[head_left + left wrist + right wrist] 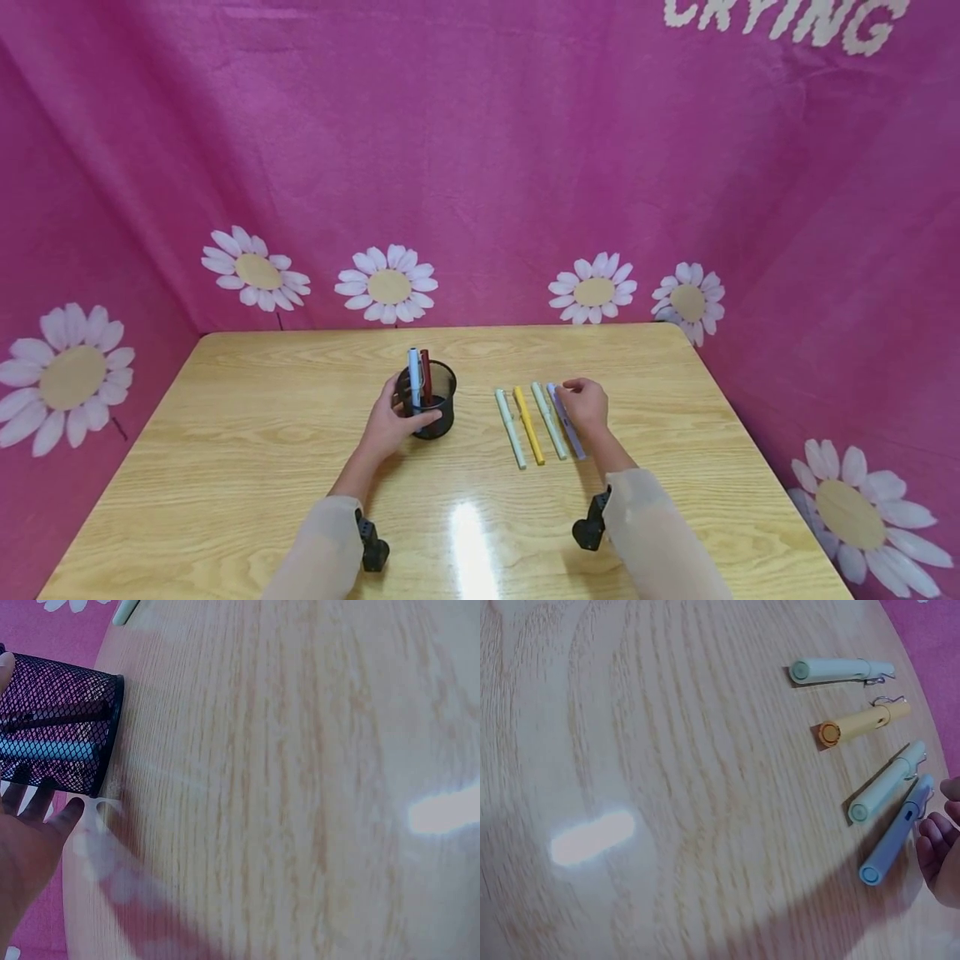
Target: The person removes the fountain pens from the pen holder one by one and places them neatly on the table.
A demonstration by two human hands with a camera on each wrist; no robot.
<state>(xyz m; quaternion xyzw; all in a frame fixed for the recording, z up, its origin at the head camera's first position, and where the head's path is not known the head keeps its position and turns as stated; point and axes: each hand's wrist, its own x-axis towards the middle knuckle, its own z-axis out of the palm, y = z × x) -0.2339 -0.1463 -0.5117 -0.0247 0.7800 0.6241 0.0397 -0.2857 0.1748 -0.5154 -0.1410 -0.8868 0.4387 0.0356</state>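
My left hand (392, 425) holds a black mesh pen cup (444, 421) from its left side, thumb across the front. Inside the cup stand a light blue pen (414, 375) and a dark red pen (427, 375). In the left wrist view, fingers spread along the mesh wall. My right hand (587, 404) is at the cap end of a purple-blue pen (572, 433), fingers bent beside its clip. The right wrist view shows the thumb apart from those fingers. Left of this pen lie a pale green pen (550, 423), a yellow pen (529, 427) and another pale green pen (512, 429).
The wooden table (285, 433) has rounded far corners and a bright light reflection (472, 550) near its front. A pink cloth (480, 167) printed with daisies hangs behind the table and along both sides.
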